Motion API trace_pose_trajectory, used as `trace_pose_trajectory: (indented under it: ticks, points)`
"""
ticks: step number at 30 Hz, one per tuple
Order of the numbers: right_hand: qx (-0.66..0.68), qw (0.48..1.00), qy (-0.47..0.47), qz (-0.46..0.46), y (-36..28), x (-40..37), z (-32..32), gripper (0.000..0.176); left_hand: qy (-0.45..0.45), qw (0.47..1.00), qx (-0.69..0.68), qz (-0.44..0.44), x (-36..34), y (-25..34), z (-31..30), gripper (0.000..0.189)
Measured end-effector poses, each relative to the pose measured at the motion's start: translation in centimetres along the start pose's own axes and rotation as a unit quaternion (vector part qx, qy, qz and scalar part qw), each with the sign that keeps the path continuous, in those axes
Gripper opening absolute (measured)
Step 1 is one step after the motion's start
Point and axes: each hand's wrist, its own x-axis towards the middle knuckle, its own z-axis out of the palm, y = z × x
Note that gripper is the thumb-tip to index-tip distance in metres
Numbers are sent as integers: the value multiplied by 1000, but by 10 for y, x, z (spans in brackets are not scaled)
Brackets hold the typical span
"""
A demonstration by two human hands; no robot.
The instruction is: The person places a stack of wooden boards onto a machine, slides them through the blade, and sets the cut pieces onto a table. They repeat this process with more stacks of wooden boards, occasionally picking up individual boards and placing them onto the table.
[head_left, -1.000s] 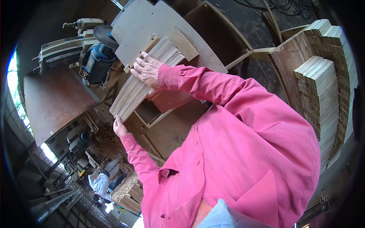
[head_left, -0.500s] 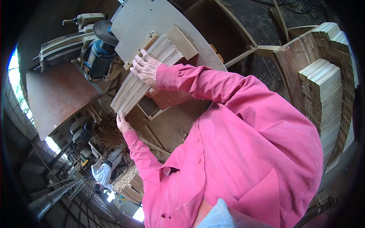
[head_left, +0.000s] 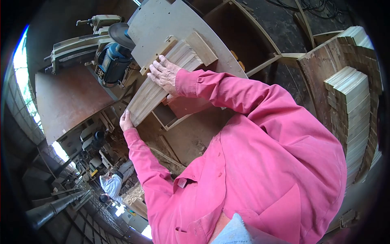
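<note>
The right hand (head_left: 164, 73) is lying flat on top of a bundle of wooden slats (head_left: 151, 94), its fingers (head_left: 156, 66) spread wide and pressing down rather than gripping anything. The left hand (head_left: 125, 120) is reaching up to the near end of the same bundle, its fingers touching the cut ends of the slats; whether they are wrapping around the underside cannot be told. The bundle is lying lengthwise on the grey worktop (head_left: 162, 22), its far end butting against a pale wooden stop block (head_left: 202, 48) and its near end hanging out past the worktop's edge. Just beside the bundle, on its left, a blue motor (head_left: 113, 64) with a dark round disc (head_left: 121, 34) is sitting. Under the bundle's near half, an open wooden box (head_left: 170, 118) is showing. Well apart, at the right edge, tall stacks of cut wooden pieces (head_left: 351, 105) are standing. Far off at the lower left, another person (head_left: 111, 185) in a light top is bending over.
</note>
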Motion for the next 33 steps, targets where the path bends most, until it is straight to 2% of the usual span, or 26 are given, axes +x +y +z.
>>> trace_pose_trajectory:
  ticks: [4, 5, 7, 8, 13, 15, 17, 19, 21, 22, 24, 25, 27, 29, 30, 31, 32, 33]
  points:
    - [2, 999, -29, -14, -2, -6, -7, 120, -15, 999, 4, 44, 2, -22, -7, 53]
    - [-1, 1000, -24, -16, -1, -6, -8, 121, -29, 999, 10, 17, 12, -35, -13, 54]
    - [0, 999, -28, -27, -1, -6, -9, 124, -63, 982, -176, -3, -6, -24, -11, 49]
    - [11, 999, -26, -26, -1, -7, -10, 124, -64, 973, -216, -50, -16, -12, -14, 47]
    - [-5, 998, -66, -13, -5, -9, -28, 127, -83, 974, -209, -40, 8, -14, -1, 49]
    - [3, 997, -69, -28, -4, -14, -34, 132, -82, 991, -100, 43, 12, -27, -2, 54]
    - [-3, 997, -61, -36, -3, -12, -31, 137, -101, 982, -158, 7, -26, 7, 3, 65]
    - [-40, 996, -64, -45, -7, -10, -32, 139, -49, 995, -65, 59, -30, 6, 8, 79]
    - [-57, 997, -32, -34, -4, -7, -12, 141, 38, 992, -89, 80, 9, -48, 8, 80]
    - [-62, 997, -31, -45, -9, -7, -17, 141, 46, 991, -96, 77, 5, -61, 0, 80]
    - [-87, 994, -71, -14, -12, -13, -28, 141, -56, 992, -106, 39, -5, -64, -1, 81]
    - [-94, 993, -75, -13, -11, -16, -29, 141, -59, 991, -112, 39, -14, -68, 6, 81]
    - [-111, 992, -60, -12, -9, -17, -25, 141, -64, 975, -209, -44, -57, -43, 16, 79]
    - [-112, 993, -37, -14, -9, -20, -21, 139, -85, 971, -221, -22, -62, -46, 17, 78]
    - [-109, 994, -12, -15, -9, -21, -19, 137, -2, 996, -82, 38, -62, -52, 20, 86]
    - [-112, 993, -16, -13, -9, -20, -16, 137, 80, 990, 59, 99, -59, -56, 24, 95]
    - [-120, 993, 0, -18, -9, -20, -17, 134, 107, 970, 86, 202, -88, -24, 21, 111]
    - [-127, 992, 14, -23, -10, -22, -17, 131, 77, 952, 133, 265, -101, 0, 17, 118]
